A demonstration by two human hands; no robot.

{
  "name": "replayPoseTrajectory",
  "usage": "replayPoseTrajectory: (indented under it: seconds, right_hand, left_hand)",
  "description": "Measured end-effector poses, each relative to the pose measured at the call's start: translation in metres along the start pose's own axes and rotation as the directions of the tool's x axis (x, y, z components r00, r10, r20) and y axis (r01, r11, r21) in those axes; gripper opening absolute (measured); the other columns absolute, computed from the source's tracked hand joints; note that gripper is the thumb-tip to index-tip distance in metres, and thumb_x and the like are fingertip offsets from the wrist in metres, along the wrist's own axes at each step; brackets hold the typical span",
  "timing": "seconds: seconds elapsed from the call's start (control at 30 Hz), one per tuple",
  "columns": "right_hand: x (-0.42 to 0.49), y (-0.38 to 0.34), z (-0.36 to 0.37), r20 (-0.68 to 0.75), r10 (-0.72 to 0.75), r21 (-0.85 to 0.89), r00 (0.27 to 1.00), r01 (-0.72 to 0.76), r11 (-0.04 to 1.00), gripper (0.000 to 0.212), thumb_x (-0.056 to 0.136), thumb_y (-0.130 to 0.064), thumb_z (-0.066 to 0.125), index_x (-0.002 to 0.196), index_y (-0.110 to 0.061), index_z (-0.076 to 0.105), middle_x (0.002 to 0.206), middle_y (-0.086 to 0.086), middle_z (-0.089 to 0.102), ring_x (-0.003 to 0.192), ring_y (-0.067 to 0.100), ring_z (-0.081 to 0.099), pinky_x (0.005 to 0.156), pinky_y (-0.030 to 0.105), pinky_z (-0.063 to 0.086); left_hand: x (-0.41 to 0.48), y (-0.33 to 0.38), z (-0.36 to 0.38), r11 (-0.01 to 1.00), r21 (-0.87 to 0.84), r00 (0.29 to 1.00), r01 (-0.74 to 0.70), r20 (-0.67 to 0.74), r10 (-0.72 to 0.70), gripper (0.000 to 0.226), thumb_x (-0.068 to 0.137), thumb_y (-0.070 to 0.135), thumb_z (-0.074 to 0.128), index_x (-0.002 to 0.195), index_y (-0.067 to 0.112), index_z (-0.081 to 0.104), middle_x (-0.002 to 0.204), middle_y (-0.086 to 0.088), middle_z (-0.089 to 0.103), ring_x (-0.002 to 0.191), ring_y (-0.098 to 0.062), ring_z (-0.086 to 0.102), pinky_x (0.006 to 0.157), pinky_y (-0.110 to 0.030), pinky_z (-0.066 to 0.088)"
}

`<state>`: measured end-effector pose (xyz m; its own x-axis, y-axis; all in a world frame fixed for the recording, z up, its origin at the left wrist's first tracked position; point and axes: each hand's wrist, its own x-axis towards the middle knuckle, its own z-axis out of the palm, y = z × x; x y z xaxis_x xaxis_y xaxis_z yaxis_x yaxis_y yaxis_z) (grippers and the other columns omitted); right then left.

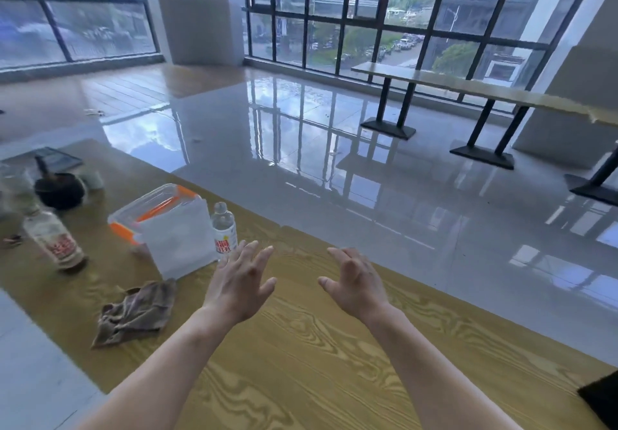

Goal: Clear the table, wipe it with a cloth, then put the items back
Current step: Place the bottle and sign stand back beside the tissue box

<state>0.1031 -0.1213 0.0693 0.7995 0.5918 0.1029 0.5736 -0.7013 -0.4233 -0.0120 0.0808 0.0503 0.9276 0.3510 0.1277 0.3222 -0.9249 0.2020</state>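
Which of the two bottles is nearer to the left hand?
The clear water bottle beside the plastic box, just beyond the left hand; the brownish bottle stands far left.

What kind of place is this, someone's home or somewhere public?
Likely a canteen or office common room: long wood-grain table, a second table on black pedestal feet, glossy tiled floor, tall black-framed windows overlooking parked cars.
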Motion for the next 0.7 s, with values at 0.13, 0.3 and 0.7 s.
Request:
replayPoseTrajectory:
  seconds: [0.13, 0.3, 0.7]
  right_hand:
    - [0.026, -0.023, 0.018, 0.035, -0.091, 0.004, 0.995, 0.091, 0.996, 0.066, 0.089, -0.040, 0.068, 0.146, -0.018, 0.043, 0.140, 0.003, 0.053, 0.127, 0.025, 0.048, 0.101, 0.032, 0.040]
    - [0.060, -0.060, 0.043, 0.073, -0.158, 0.035, 0.985, 0.156, 0.987, 0.061, 0.090, -0.035, 0.067, 0.144, -0.019, 0.045, 0.138, 0.004, 0.052, 0.127, 0.026, 0.047, 0.100, 0.036, 0.045]
    - [0.170, -0.160, 0.107, 0.105, -0.111, 0.056, 0.988, 0.105, 0.993, 0.056, 0.089, -0.030, 0.068, 0.140, -0.018, 0.048, 0.133, 0.007, 0.056, 0.124, 0.029, 0.051, 0.097, 0.039, 0.047]
  left_hand:
    - [-0.001, -0.034, -0.007, 0.997, 0.009, 0.997, 0.075, -0.018, -0.075, 0.061, 0.094, 0.047, 0.053, 0.149, 0.028, 0.033, 0.159, -0.008, 0.029, 0.147, -0.028, 0.025, 0.114, -0.048, 0.029]
    - [0.014, -0.089, -0.014, 0.990, 0.034, 0.990, 0.135, -0.055, -0.133, 0.057, 0.089, 0.041, 0.061, 0.140, 0.021, 0.044, 0.145, -0.012, 0.045, 0.138, -0.033, 0.038, 0.110, -0.054, 0.036]
    - [0.096, -0.223, -0.022, 0.981, 0.151, 0.993, 0.118, -0.034, -0.115, 0.056, 0.085, 0.036, 0.069, 0.134, 0.017, 0.050, 0.139, -0.014, 0.052, 0.130, -0.037, 0.046, 0.101, -0.054, 0.044]
